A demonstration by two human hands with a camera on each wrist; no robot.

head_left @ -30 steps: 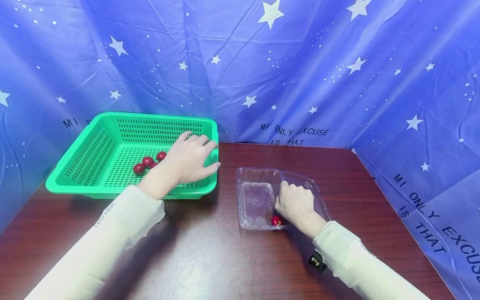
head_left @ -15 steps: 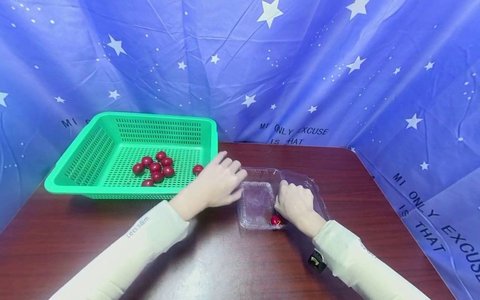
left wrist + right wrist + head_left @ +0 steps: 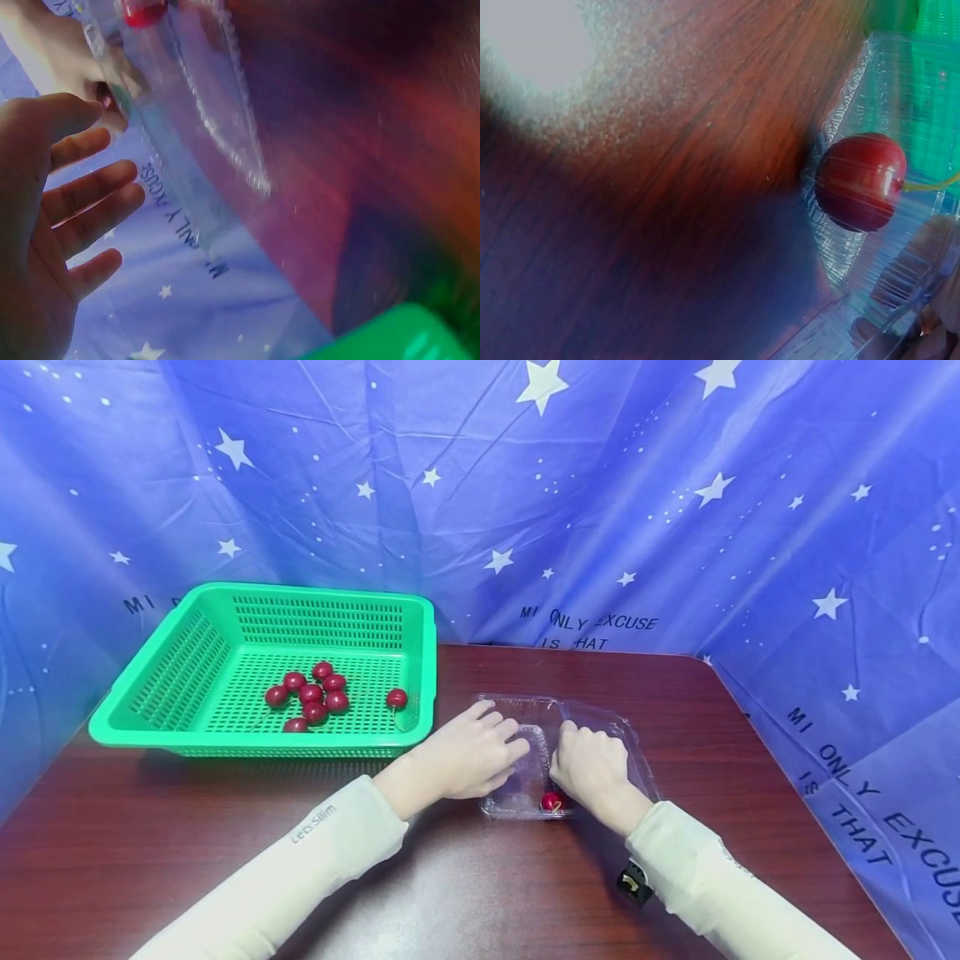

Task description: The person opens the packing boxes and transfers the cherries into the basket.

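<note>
A clear plastic clamshell box (image 3: 517, 815) lies unfolded on the table, its lid turned out to the right. One red cherry (image 3: 552, 801) with a yellowish stem sits in its near right corner, and shows large in the right wrist view. My right hand (image 3: 592, 770) grips the box's side wall where the lid joins; its fingers (image 3: 911, 270) show through the plastic. Over the left part of the box hovers my left hand (image 3: 474, 752). In the left wrist view its fingers (image 3: 90, 187) are spread and loosely bent, with nothing between them.
On the left stands a green slotted basket (image 3: 262, 739) holding several red cherries (image 3: 311, 694) in a cluster and a single cherry (image 3: 397, 698) near its right wall. A starry blue cloth (image 3: 480, 485) hangs behind and to the right of the brown table (image 3: 450, 893).
My left hand has come out of the basket and moved right to above the box; a lone cherry shows where it was. The right hand has stayed on the box.
</note>
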